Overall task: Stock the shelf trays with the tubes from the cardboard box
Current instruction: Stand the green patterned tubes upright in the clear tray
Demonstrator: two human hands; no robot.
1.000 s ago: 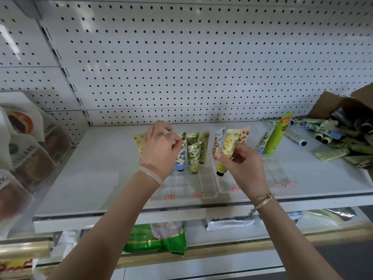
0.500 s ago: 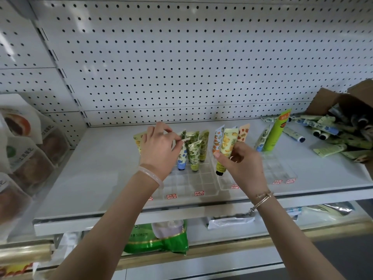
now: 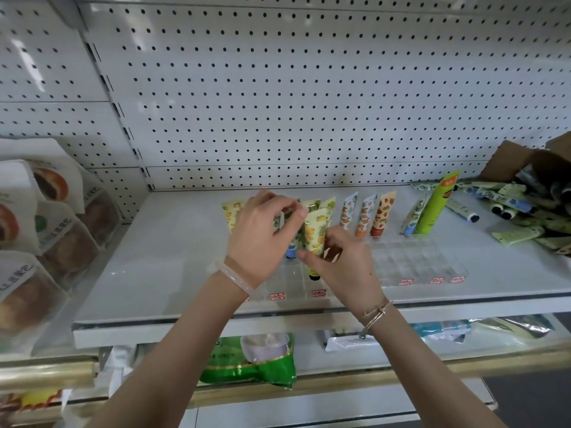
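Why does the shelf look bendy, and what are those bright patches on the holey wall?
Head view: the wide-angle lens bows the front edge of the white metal shelf; head view: the patches on the white pegboard wall are reflected light; head view, left edge: the wrapped bread packets look blurry.

A shop: pegboard shelving (image 3: 309, 103) with red price tags (image 3: 405, 282).

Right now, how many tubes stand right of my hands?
5: three fruit-print tubes in a row, then a blue-capped tube beside a tall green tube. Any behind them would be hidden.
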